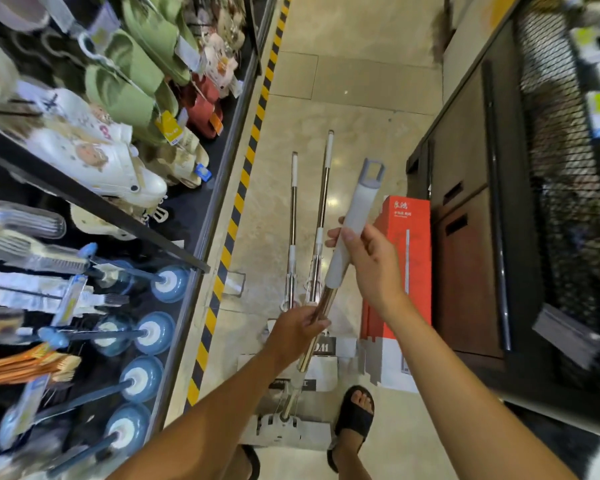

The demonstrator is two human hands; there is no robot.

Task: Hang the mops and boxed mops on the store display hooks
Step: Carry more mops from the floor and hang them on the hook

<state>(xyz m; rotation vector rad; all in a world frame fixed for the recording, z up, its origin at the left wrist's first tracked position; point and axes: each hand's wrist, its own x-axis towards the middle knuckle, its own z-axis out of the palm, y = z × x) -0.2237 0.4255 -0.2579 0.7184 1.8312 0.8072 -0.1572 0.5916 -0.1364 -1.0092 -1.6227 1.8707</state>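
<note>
Mop held in both hands at frame centre.

Head view: the left hand [297, 327] clamps the mop [349, 233] on its metal shaft, the right hand [368, 261] wraps its grey grip; seemingly two more mops [293, 216] lie on the floor [361, 81] beside an orange box [407, 244].

The aisle floor [354, 81] lies open ahead. Two mops [309, 237] and a red box [404, 258] lie on it near the feet, narrowing the way. On the left, plungers [167, 284] and slippers [132, 81] jut from the shelf [94, 206]. On the right, a dark cabinet [465, 237] and wire rack [565, 150] wall the aisle.
</note>
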